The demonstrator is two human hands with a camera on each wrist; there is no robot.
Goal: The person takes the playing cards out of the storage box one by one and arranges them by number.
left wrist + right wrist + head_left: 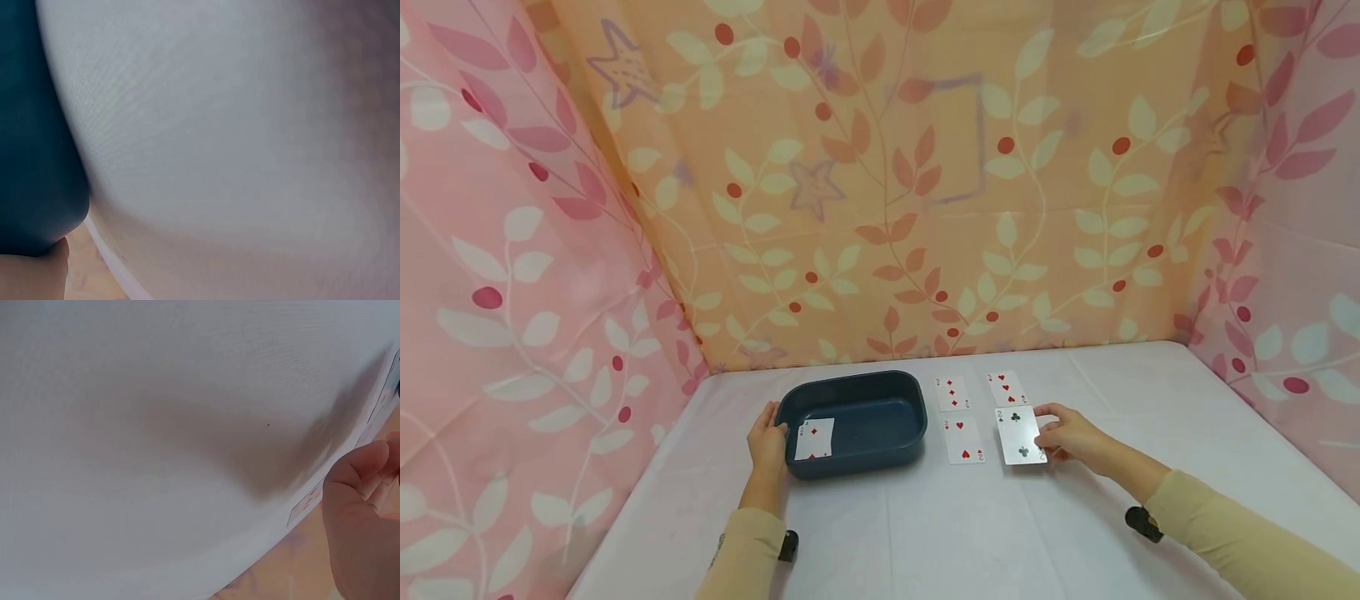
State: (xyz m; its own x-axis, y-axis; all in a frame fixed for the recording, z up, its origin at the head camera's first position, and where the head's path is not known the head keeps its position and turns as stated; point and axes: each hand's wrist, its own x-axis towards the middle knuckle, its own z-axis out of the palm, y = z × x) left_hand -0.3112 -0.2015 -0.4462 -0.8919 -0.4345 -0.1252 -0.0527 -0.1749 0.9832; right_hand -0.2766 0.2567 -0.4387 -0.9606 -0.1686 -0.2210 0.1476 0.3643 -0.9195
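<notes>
My left hand (767, 442) grips the left rim of a dark blue rectangular bin (857, 468), thumb over the edge. In the left wrist view, the bin's side (37, 137) fills the left edge. Inside the bin, at its left end, lies a playing card with red diamonds (815, 439). With thumb and fingers my right hand (1071, 437) pinches the two of clubs (1019, 435) by its right edge, face up, a shadow under its near edge. Close to it lie the two of hearts (964, 441), the three of diamonds (952, 393) and the three of hearts (1005, 389).
A white cloth covers the table (955, 533). Patterned curtain walls (880, 208) stand behind it and on both sides. Each wrist bears a small black device, such as the one at the right sleeve (1210, 517).
</notes>
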